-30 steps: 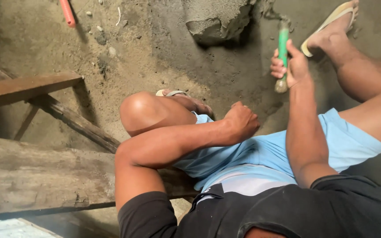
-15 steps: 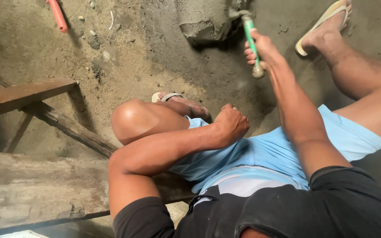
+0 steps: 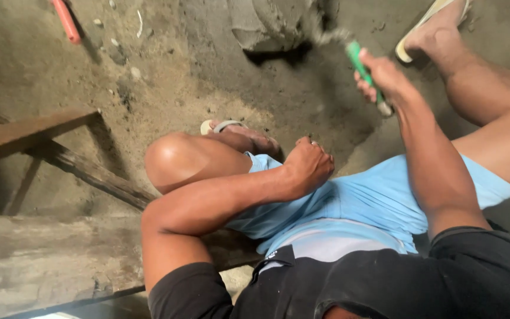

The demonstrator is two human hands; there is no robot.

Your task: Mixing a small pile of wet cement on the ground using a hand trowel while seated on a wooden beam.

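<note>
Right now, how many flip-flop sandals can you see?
2. One sandal is on the foot tucked behind the bent knee near the middle. The other sandal is on the foot at the top right, partly cut off by the frame edge.

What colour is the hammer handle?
Green, on the hammer in the right hand; head view.

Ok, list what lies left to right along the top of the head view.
Red pipe → grey concrete lump → green-handled hammer in the right hand → sandalled foot.
</note>
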